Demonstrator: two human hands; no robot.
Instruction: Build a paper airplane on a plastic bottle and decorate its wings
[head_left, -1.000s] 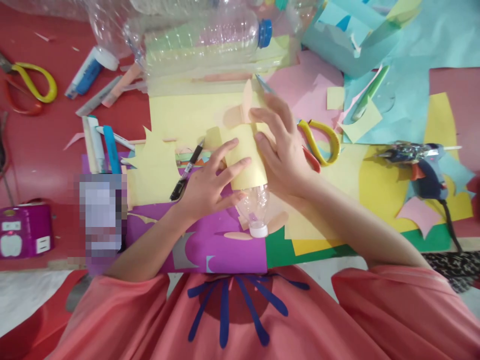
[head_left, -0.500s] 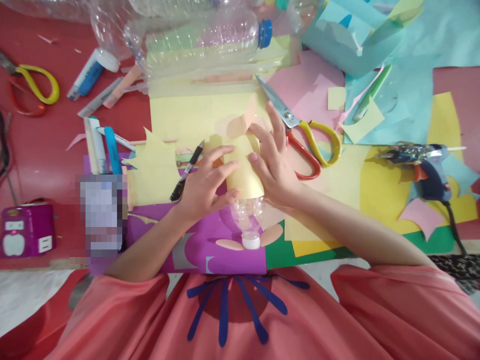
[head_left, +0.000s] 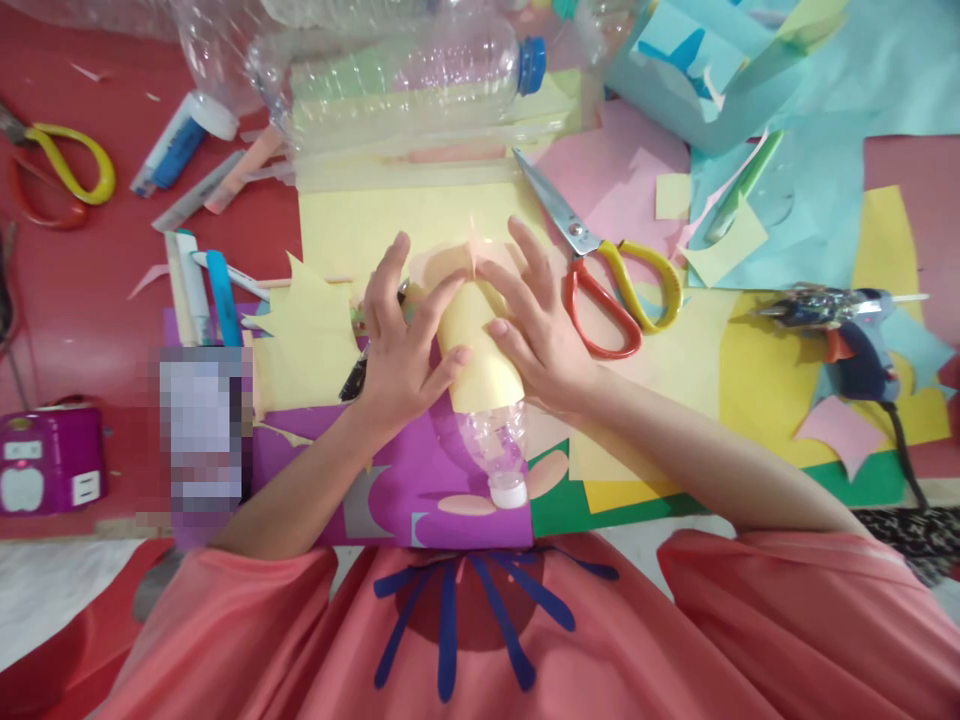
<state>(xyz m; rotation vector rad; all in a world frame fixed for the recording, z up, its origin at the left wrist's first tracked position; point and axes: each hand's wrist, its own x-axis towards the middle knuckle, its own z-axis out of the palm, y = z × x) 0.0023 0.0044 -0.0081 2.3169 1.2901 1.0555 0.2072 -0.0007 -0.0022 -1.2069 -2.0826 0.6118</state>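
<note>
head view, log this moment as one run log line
left hand: touching yellow paper wrap | right hand: touching wrap's other side | clear plastic bottle: partly wrapped, white cap on | nearer scissors: beside right hand

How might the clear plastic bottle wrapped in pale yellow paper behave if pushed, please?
The clear plastic bottle would probably roll, since it is round and on its side. It seems light: no liquid shows through its bare end. The pale yellow paper might crease under pressure, looking thin.
</note>
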